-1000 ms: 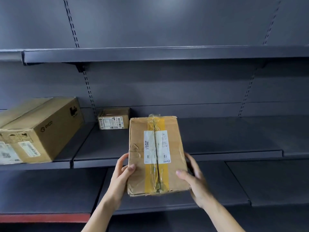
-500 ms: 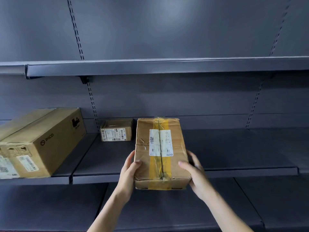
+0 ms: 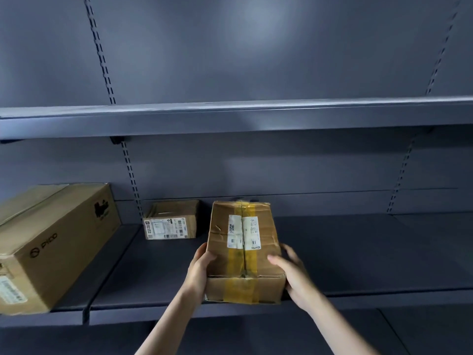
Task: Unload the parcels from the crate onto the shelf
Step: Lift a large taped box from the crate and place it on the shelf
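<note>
While I clasp the taped parcel (image 3: 243, 249) between my left hand (image 3: 199, 271) and my right hand (image 3: 294, 274), each palm pressed to a long side, its near end sits at the front lip of the middle shelf (image 3: 358, 252), though I cannot tell whether its base already rests there. Its long axis points straight away from me toward the back panel, so I judge the coming move to be a plain push forward. Left of the parcel and farther back sits a small labelled box (image 3: 170, 220); farther left lies a large Pico carton (image 3: 53, 242). Right of the parcel the shelf is bare.
</note>
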